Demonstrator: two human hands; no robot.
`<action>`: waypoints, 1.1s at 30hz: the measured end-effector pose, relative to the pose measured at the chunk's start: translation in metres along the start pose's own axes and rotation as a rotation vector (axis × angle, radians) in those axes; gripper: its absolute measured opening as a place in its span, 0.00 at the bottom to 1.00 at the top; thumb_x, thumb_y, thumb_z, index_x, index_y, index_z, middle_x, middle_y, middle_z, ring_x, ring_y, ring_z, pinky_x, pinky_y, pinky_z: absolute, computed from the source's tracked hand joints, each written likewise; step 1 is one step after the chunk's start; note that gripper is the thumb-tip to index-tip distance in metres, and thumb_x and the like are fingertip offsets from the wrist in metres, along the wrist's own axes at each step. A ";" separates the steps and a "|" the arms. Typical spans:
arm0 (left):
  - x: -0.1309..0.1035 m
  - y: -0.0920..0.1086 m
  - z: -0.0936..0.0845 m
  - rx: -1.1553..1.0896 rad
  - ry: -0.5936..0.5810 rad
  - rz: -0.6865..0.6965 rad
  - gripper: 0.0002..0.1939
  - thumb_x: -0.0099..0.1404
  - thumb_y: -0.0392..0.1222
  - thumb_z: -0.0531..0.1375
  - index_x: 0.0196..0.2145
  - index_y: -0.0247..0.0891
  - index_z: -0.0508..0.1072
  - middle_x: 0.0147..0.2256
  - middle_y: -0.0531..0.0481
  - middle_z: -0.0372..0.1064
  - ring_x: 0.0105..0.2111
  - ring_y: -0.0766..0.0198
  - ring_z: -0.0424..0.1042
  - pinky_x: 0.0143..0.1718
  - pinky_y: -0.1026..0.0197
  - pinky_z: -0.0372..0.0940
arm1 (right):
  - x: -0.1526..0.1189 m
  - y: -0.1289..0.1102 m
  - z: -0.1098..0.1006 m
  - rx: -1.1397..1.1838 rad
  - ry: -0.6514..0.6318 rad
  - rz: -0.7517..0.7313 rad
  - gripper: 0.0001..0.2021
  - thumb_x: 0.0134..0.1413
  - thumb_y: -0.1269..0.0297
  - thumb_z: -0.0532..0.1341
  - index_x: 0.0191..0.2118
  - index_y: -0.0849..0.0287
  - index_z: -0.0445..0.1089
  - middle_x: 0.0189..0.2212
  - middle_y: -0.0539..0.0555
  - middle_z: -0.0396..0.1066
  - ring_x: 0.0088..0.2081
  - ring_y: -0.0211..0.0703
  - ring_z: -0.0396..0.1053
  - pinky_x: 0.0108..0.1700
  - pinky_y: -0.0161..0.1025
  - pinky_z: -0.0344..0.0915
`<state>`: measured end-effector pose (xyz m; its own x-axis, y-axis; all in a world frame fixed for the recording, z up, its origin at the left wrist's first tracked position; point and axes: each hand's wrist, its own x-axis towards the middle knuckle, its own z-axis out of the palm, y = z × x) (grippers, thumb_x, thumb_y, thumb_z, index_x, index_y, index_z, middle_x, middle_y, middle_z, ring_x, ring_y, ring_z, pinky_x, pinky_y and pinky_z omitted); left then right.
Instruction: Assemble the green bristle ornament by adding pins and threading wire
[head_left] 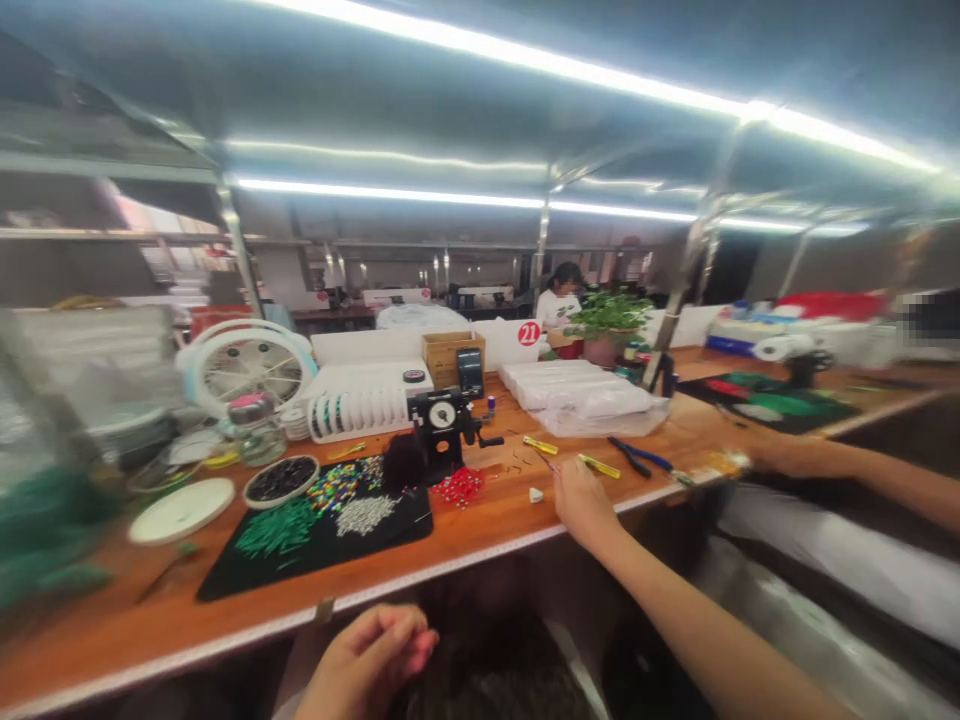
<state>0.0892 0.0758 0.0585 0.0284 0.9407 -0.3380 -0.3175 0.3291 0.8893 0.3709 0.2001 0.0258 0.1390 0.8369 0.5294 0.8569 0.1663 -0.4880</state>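
My left hand (379, 648) is in front of the table's edge, low in the view, with its fingers curled together. Whatever it may hold is too small to make out. My right hand (585, 502) rests at the table's front edge, its fingers pinched around a thin, slender piece (546, 460) whose kind I cannot tell. Close beside it lie a yellow-handled tool (600, 466) and dark pliers with blue handles (637, 456). A small white piece (535, 495) sits just left of that hand. Red beads (457, 487) are heaped farther left.
A black mat (315, 555) carries green pieces, silver pieces and coloured beads. Behind it stands a black hand-cranked device (442, 430). Wrapped white packs (577, 395) lie at the back. From the right, another person's forearm (825, 460) reaches to the table's edge.
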 end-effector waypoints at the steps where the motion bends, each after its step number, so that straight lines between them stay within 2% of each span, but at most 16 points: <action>1: -0.003 0.000 0.004 -0.004 0.007 0.016 0.17 0.38 0.46 0.73 0.20 0.33 0.73 0.25 0.49 0.69 0.28 0.65 0.68 0.31 0.68 0.65 | -0.015 -0.017 0.000 0.064 -0.036 -0.031 0.11 0.59 0.72 0.47 0.32 0.63 0.64 0.30 0.60 0.66 0.33 0.46 0.64 0.37 0.42 0.61; 3: -0.006 -0.001 0.009 -0.024 0.004 0.031 0.16 0.40 0.45 0.73 0.21 0.33 0.73 0.25 0.49 0.69 0.28 0.66 0.68 0.32 0.69 0.64 | -0.047 -0.053 -0.005 0.235 -0.166 -0.105 0.12 0.62 0.65 0.47 0.32 0.60 0.63 0.27 0.53 0.66 0.29 0.40 0.64 0.33 0.36 0.62; 4: -0.007 -0.002 0.011 -0.030 -0.008 0.030 0.15 0.41 0.45 0.72 0.22 0.32 0.74 0.26 0.49 0.70 0.28 0.66 0.69 0.32 0.68 0.64 | -0.062 -0.069 -0.008 0.423 -0.298 -0.103 0.11 0.61 0.63 0.49 0.32 0.59 0.64 0.25 0.51 0.66 0.28 0.39 0.64 0.31 0.34 0.62; 6: -0.008 -0.003 0.011 -0.022 -0.027 0.031 0.14 0.43 0.44 0.71 0.24 0.32 0.74 0.27 0.47 0.71 0.28 0.66 0.69 0.32 0.68 0.64 | -0.085 -0.095 -0.016 0.694 -0.524 -0.085 0.08 0.58 0.61 0.54 0.34 0.60 0.66 0.28 0.51 0.69 0.30 0.38 0.66 0.33 0.33 0.63; 8: -0.010 -0.004 0.010 0.017 -0.040 0.048 0.13 0.46 0.44 0.70 0.25 0.32 0.75 0.26 0.46 0.72 0.26 0.66 0.68 0.30 0.67 0.63 | -0.096 -0.111 -0.021 0.841 -0.652 -0.028 0.08 0.53 0.63 0.58 0.39 0.59 0.67 0.33 0.52 0.70 0.33 0.39 0.67 0.36 0.34 0.64; 10: -0.012 -0.004 0.009 0.047 -0.054 0.075 0.12 0.47 0.44 0.69 0.25 0.32 0.75 0.23 0.47 0.71 0.24 0.67 0.67 0.28 0.68 0.61 | -0.097 -0.118 -0.024 0.861 -0.689 0.001 0.10 0.51 0.65 0.59 0.40 0.59 0.68 0.33 0.51 0.71 0.33 0.39 0.67 0.36 0.34 0.63; 13: -0.015 -0.003 0.007 0.004 -0.080 0.067 0.13 0.47 0.44 0.70 0.23 0.33 0.73 0.20 0.51 0.67 0.21 0.70 0.63 0.24 0.69 0.58 | -0.090 -0.118 -0.025 0.849 -0.721 0.010 0.06 0.50 0.64 0.59 0.29 0.61 0.69 0.25 0.49 0.67 0.28 0.37 0.62 0.32 0.33 0.59; 17: -0.018 -0.003 0.002 -0.135 -0.089 -0.038 0.11 0.47 0.41 0.71 0.25 0.33 0.74 0.23 0.52 0.67 0.19 0.75 0.60 0.21 0.73 0.57 | -0.089 -0.113 -0.018 1.025 -0.820 0.176 0.14 0.50 0.57 0.60 0.23 0.62 0.66 0.17 0.45 0.57 0.21 0.32 0.52 0.25 0.31 0.51; 19: -0.020 -0.004 0.001 -0.187 -0.090 -0.080 0.10 0.48 0.39 0.70 0.26 0.33 0.75 0.28 0.49 0.70 0.22 0.74 0.65 0.24 0.74 0.61 | -0.095 -0.110 -0.011 1.064 -0.834 0.234 0.15 0.50 0.55 0.61 0.22 0.62 0.64 0.17 0.44 0.55 0.20 0.31 0.49 0.25 0.31 0.49; 21: -0.021 -0.005 0.000 -0.215 -0.091 -0.080 0.08 0.49 0.38 0.70 0.26 0.34 0.75 0.32 0.47 0.72 0.29 0.70 0.70 0.31 0.72 0.65 | -0.100 -0.107 -0.006 1.041 -0.858 0.229 0.17 0.50 0.54 0.61 0.21 0.62 0.63 0.17 0.45 0.54 0.21 0.31 0.49 0.24 0.31 0.48; 23: -0.020 -0.007 0.000 -0.202 -0.084 -0.043 0.07 0.50 0.38 0.69 0.26 0.34 0.75 0.33 0.46 0.72 0.35 0.66 0.71 0.36 0.69 0.66 | -0.104 -0.107 -0.006 0.989 -0.785 0.202 0.16 0.51 0.53 0.60 0.23 0.62 0.65 0.19 0.47 0.58 0.23 0.33 0.54 0.26 0.32 0.52; 25: -0.017 -0.010 -0.001 -0.128 -0.052 0.043 0.08 0.51 0.40 0.68 0.27 0.34 0.76 0.32 0.46 0.73 0.35 0.64 0.71 0.37 0.68 0.65 | -0.106 -0.109 -0.012 0.955 -0.648 0.173 0.16 0.52 0.52 0.59 0.31 0.62 0.68 0.25 0.50 0.64 0.28 0.37 0.59 0.31 0.33 0.57; 26: -0.016 -0.011 -0.002 -0.062 -0.035 0.099 0.08 0.53 0.41 0.67 0.28 0.34 0.76 0.31 0.46 0.73 0.34 0.64 0.71 0.37 0.68 0.65 | -0.107 -0.112 -0.016 0.964 -0.628 0.166 0.17 0.53 0.49 0.58 0.34 0.61 0.68 0.27 0.51 0.65 0.29 0.37 0.60 0.32 0.33 0.58; 27: -0.015 -0.011 -0.002 0.020 -0.020 0.156 0.09 0.54 0.43 0.66 0.28 0.33 0.76 0.31 0.46 0.73 0.33 0.64 0.70 0.36 0.68 0.65 | -0.107 -0.114 -0.021 0.991 -0.666 0.176 0.20 0.54 0.46 0.55 0.36 0.61 0.68 0.26 0.51 0.64 0.28 0.36 0.60 0.31 0.32 0.57; 30: -0.016 -0.011 -0.003 0.254 0.000 0.288 0.10 0.57 0.45 0.63 0.27 0.34 0.76 0.31 0.46 0.73 0.33 0.63 0.69 0.36 0.67 0.64 | -0.111 -0.124 -0.031 1.072 -0.944 0.270 0.29 0.55 0.38 0.47 0.31 0.63 0.67 0.19 0.47 0.56 0.20 0.32 0.53 0.23 0.30 0.50; 33: -0.020 -0.009 -0.003 0.347 0.023 0.336 0.10 0.58 0.46 0.62 0.28 0.35 0.76 0.34 0.47 0.74 0.35 0.61 0.70 0.38 0.66 0.64 | -0.115 -0.129 -0.030 1.096 -1.010 0.348 0.30 0.52 0.36 0.49 0.27 0.63 0.65 0.17 0.46 0.53 0.19 0.30 0.49 0.21 0.29 0.46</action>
<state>0.0890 0.0543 0.0566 -0.0441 0.9989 -0.0173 0.0301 0.0186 0.9994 0.2591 0.0671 0.0490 -0.5244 0.8336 -0.1737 0.0142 -0.1954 -0.9806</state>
